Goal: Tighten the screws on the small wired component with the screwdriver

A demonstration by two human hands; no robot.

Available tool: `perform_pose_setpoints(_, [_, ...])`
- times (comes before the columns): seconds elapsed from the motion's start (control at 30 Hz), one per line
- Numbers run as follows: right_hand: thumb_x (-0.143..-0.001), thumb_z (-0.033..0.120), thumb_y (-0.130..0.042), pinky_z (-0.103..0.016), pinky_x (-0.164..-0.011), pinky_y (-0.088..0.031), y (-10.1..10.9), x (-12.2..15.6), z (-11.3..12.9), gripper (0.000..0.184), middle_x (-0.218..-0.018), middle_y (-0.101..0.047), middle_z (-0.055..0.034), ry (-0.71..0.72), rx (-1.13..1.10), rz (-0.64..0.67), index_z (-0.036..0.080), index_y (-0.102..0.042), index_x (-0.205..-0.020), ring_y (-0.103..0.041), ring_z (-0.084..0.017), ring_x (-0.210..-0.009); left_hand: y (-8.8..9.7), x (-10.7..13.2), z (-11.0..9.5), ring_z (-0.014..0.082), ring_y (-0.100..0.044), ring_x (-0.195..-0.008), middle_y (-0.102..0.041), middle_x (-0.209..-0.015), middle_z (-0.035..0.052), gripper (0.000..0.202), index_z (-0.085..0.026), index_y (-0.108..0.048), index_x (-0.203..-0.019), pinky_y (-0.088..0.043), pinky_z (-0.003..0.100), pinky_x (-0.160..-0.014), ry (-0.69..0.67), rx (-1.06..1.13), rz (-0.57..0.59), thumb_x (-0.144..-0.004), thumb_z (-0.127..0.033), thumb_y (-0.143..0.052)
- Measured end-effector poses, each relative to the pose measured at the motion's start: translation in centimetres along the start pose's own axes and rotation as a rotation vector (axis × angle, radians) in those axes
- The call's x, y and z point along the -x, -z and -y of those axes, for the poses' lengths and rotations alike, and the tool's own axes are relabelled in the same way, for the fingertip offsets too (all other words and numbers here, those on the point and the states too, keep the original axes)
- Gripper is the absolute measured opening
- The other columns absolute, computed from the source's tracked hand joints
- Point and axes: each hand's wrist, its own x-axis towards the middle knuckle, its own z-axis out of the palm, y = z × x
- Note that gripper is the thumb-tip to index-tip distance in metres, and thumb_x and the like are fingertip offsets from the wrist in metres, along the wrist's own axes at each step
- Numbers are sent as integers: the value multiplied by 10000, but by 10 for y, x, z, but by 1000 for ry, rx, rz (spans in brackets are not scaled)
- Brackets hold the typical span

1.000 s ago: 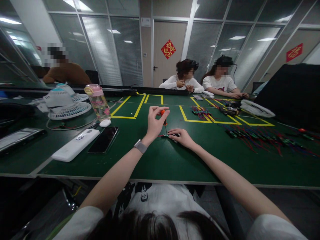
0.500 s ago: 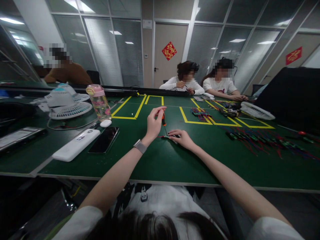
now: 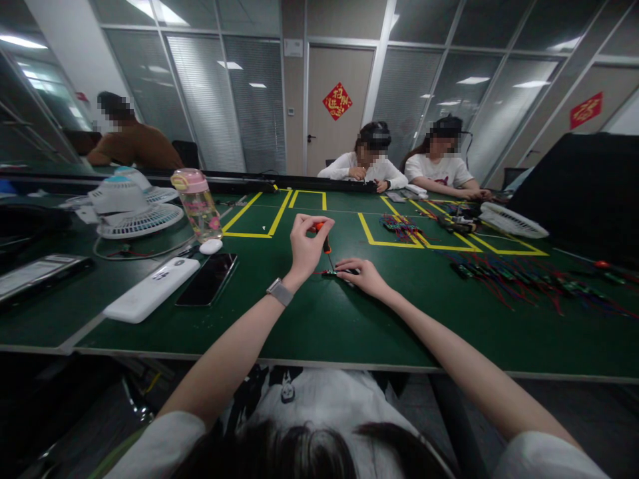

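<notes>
My left hand (image 3: 308,245) pinches the top of a screwdriver (image 3: 327,246) with an orange and black handle. The screwdriver stands nearly upright, its thin shaft reaching down to a small green circuit board (image 3: 328,273) on the table. Against the board's right end, my right hand (image 3: 367,277) lies low with its fingers closed on it. A small dark part shows under those fingers, too covered to name. Red wire sticks out at the board's left side.
Left stand a white power bank (image 3: 152,289), a phone (image 3: 208,279), a drink bottle (image 3: 198,203) and white fans (image 3: 140,219). Right lie several wired circuit boards (image 3: 529,276) and another wired bundle (image 3: 402,228) by yellow tape. Two people (image 3: 362,166) sit across the green table (image 3: 399,332).
My left fingers have shifted round the screwdriver's top, the thumb and forefinger now curled at its orange end. My right hand stays put. One person opposite has lowered their head.
</notes>
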Motion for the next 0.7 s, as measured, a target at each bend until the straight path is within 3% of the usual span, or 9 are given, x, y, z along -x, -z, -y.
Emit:
perform_pose_setpoints(0.2, [-786, 278, -651, -410, -961, -456, 0, 0, -1, 176, -1020, -721, -82, -6, 1, 2, 216, -757, -912, -637, -237, -1029, -1, -1, 3, 126, -595, -819, -618, -928, 45, 241, -217, -628, -1081, -476, 267, -766, 88, 109, 82, -929, -239, -442])
perform_pose_setpoints(0.33, [-788, 274, -650, -400, -958, -459, 0, 0, -1, 178, -1020, -720, -86, -5, 8, 3, 209, -757, -915, -638, -235, -1028, -1, -2, 7, 129, -611, -811, -648, -890, 42, 267, -205, -649, -1010, -480, 269, -753, 137, 147, 100, -938, -214, -392])
perform_pose_setpoints(0.47, [-787, 276, -649, -399, -948, -466, 0, 0, 0, 170, -1023, -720, -78, -1, 16, 1, 219, -758, -906, -647, -232, -1009, -2, -1, 9, 139, -582, -905, -585, -984, 53, 198, -234, -688, -942, -489, 248, -754, 85, 81, 82, -899, -313, -511])
perform_pose_setpoints(0.6, [-785, 278, -650, -406, -947, -467, 0, 0, 1, 167, -1021, -720, -81, -4, 13, -2, 217, -759, -896, -647, -235, -1007, -3, 1, 8, 121, -557, -834, -502, -921, 37, 195, -222, -705, -894, -487, 241, -733, 60, 58, 41, -832, -384, -617])
perform_pose_setpoints(0.7, [-787, 278, -648, -403, -942, -472, 0, 0, 2, 165, -1009, -723, -80, 2, 10, -5, 219, -760, -892, -649, -236, -1002, -3, 1, 7, 122, -553, -806, -522, -878, 31, 159, -220, -705, -882, -480, 248, -734, 43, 34, 28, -827, -350, -632])
